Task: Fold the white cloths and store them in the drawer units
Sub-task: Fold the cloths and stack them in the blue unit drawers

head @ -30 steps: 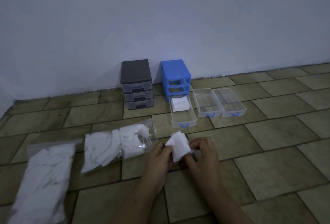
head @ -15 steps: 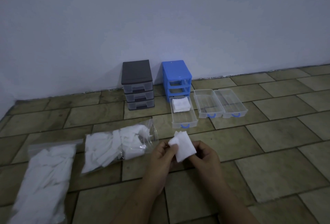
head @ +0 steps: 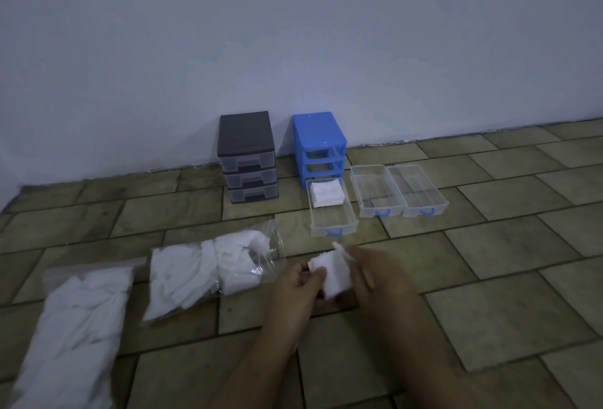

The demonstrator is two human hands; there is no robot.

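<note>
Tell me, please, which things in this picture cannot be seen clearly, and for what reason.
- Right hand, head view: motion blur, so its grip on the white cloth is uncertain.
- Cloth's fold count: partly covered by the left hand.
- Dark drawer unit: drawers closed, contents too dim to tell.
- Left bag of cloths: cut off by the bottom edge.

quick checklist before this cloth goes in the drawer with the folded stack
1. White cloth held by both hands: left hand, right hand: ok.
2. Cloth fully folded flat: cannot tell, motion blur.
3. Clear drawer pulled out of blue unit: ok.
4. Free space in front of folded stack: ok.
5. Path to the drawer unobstructed: ok.
</note>
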